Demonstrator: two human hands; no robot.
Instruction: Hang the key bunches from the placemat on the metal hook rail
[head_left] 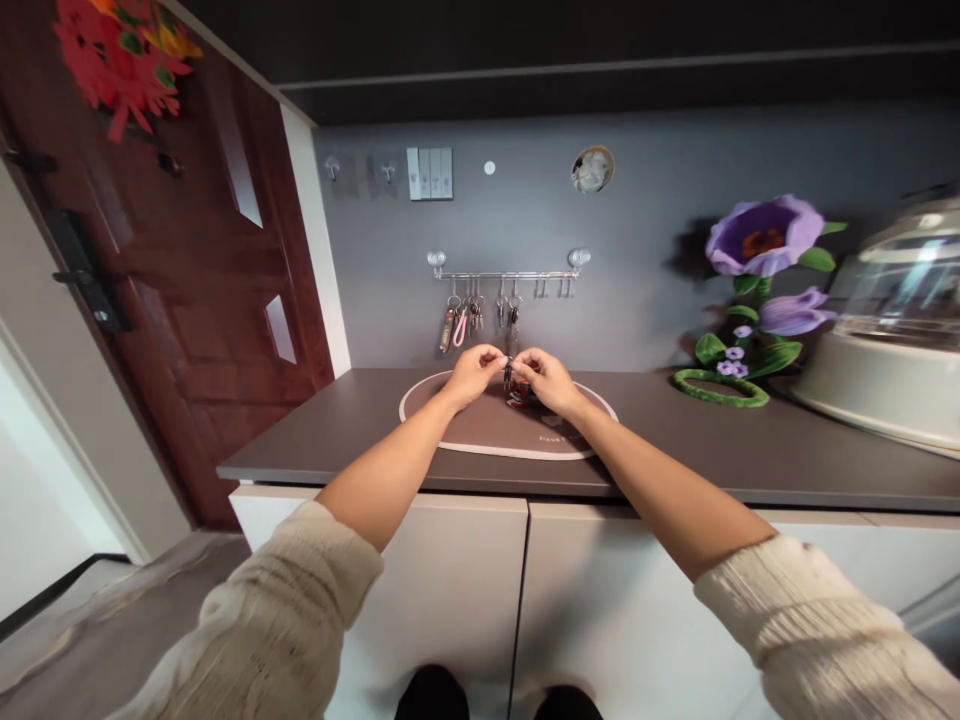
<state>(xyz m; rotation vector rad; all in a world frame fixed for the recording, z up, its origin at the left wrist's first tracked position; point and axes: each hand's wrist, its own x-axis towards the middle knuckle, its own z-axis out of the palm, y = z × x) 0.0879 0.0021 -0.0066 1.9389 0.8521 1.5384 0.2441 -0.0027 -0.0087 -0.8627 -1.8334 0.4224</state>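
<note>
Both my arms reach out over a grey-brown counter. My left hand and my right hand meet above an oval brown mat, fingers pinched together on a small bunch of keys with a red tag hanging under it. The bunch is small and partly hidden by my fingers. Right behind my hands a chrome hook rail is fixed to the grey wall, with several key rings hanging from its left hooks.
A dark red door stands at the left. A purple flower ornament with a green ring base sits on the counter's right, beside a pale domed appliance. White cabinet doors are below the counter. Light switches are on the wall.
</note>
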